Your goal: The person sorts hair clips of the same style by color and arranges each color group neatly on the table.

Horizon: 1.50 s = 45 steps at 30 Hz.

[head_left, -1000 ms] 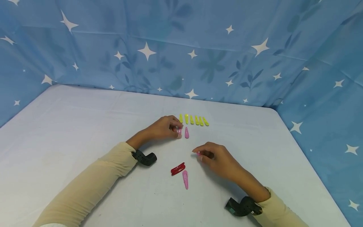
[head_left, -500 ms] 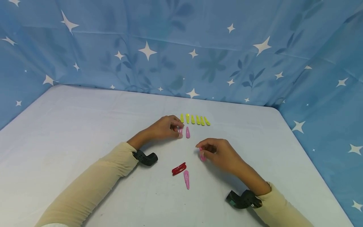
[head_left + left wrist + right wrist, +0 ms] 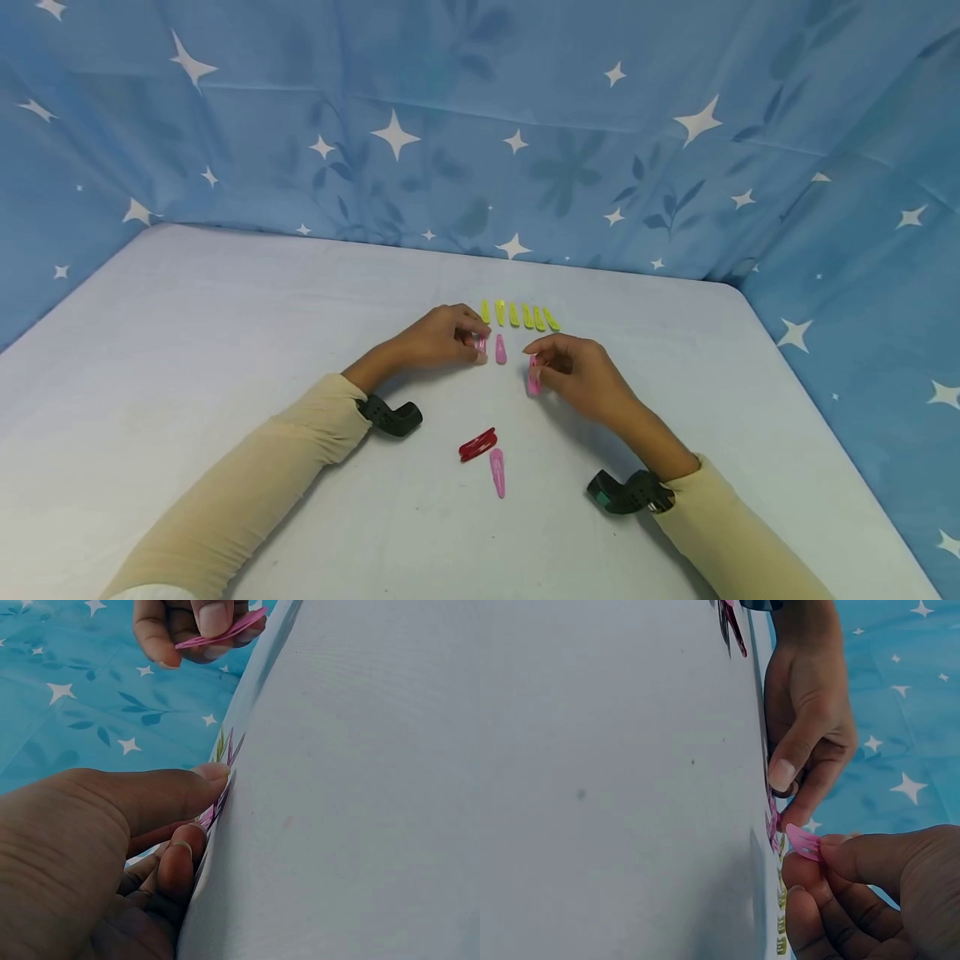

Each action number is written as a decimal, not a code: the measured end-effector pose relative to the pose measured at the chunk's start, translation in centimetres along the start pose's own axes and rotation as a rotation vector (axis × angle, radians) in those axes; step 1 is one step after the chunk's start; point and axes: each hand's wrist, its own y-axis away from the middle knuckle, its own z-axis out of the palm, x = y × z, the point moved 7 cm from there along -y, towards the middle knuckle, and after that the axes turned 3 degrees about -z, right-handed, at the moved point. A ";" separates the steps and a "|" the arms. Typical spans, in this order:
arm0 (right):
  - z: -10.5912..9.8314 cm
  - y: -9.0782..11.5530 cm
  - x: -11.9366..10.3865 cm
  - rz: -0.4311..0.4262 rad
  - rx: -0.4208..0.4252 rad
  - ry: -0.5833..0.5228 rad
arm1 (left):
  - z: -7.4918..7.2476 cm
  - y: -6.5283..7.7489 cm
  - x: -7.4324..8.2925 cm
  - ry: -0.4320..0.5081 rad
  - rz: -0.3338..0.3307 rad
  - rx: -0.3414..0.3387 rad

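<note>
My left hand (image 3: 444,337) rests on the table and holds a pink snap hair clip (image 3: 481,343) by its ends, between thumb and fingers. Just right of it lies a second pink clip (image 3: 501,349). My right hand (image 3: 576,373) pinches another pink clip (image 3: 804,842) between thumb and forefinger, above the table; the left wrist view shows that clip edge-on. Behind both hands, several yellow snap clips (image 3: 527,316) lie side by side in a row. Closer to me are red clips (image 3: 477,445) lying together and one more pink clip (image 3: 498,473).
A white cloth covers the table (image 3: 300,517). Blue curtain (image 3: 450,167) with white stars hangs along the back and sides. A black wrist camera (image 3: 393,417) sits on the left wrist, another wrist camera (image 3: 626,493) on the right.
My right hand has moved away from me, toward the pink clip lying in the middle, and its own clip now shows more upright. The left hand has stayed in place.
</note>
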 end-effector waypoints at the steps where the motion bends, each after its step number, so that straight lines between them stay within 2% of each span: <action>1: 0.0 -0.1 0.1 0.005 0.001 -0.002 | 0.0 0.0 0.0 0.000 0.000 0.001; 7: -0.1 -0.9 0.8 0.039 0.001 -0.013 | 0.0 0.0 0.2 -0.002 -0.003 0.009; 15: -0.2 -1.9 1.3 0.010 -0.018 -0.040 | 0.0 0.1 0.4 -0.004 -0.006 0.016; 25: 0.2 -3.3 1.9 0.032 -0.016 -0.053 | 0.2 -0.1 -0.1 0.008 -0.005 0.031; 40: 0.7 -4.3 2.6 0.084 -0.011 -0.072 | 0.1 -0.1 -0.1 0.011 -0.025 0.024; 45: 0.8 -4.6 2.4 0.074 -0.010 -0.069 | 0.1 -0.1 -0.2 0.012 -0.029 0.026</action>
